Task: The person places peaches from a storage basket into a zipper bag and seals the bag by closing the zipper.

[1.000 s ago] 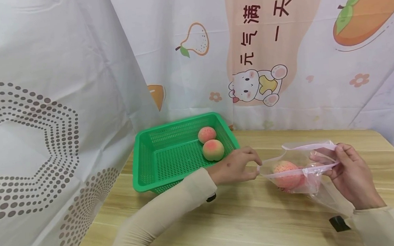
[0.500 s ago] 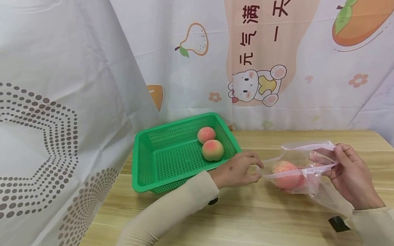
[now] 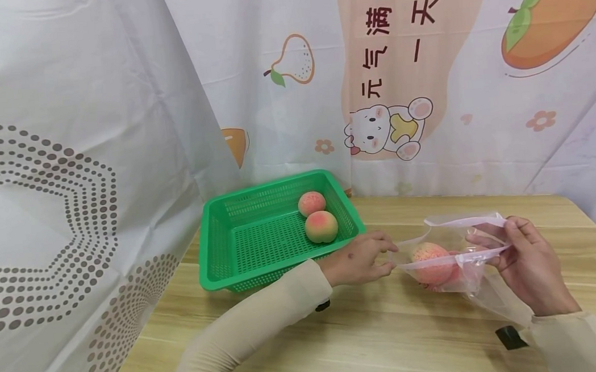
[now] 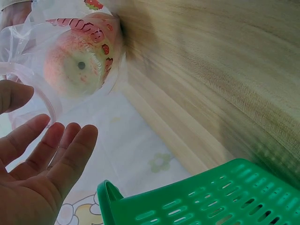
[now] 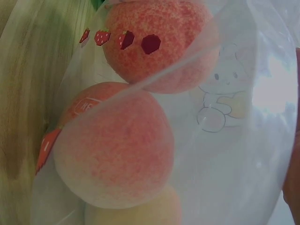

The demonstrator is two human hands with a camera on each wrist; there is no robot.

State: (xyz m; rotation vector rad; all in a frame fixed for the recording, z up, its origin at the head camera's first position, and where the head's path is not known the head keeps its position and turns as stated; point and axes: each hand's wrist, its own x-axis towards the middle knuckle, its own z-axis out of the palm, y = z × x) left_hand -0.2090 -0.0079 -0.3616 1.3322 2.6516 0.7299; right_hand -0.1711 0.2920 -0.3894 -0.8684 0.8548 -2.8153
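A clear zip bag (image 3: pixel 475 277) with a pink rim and printed strawberries lies on its side, mouth gaping, with peaches inside. The right wrist view shows an upper peach (image 5: pixel 159 42), a middle peach (image 5: pixel 115 145) and part of a paler one (image 5: pixel 140 211) through the plastic. My right hand (image 3: pixel 530 265) pinches the bag's rim between thumb and fingers, some fingers showing through the plastic. At the opposite end of the mouth is my left hand (image 3: pixel 361 259), thumb and fingers apart, fingertips right at the rim (image 4: pixel 49 105).
Left of the bag stands a green plastic basket (image 3: pixel 219 284), its near right corner beside my left hand. Two peaches (image 3: pixel 321 227) sit at its right end. A printed curtain (image 3: pixel 284 130) hangs behind the wooden table (image 3: pixel 389 339).
My left hand has shifted slightly right and down at the bag's mouth, its fingers a little more spread. My right hand and the bag stay nearly still.
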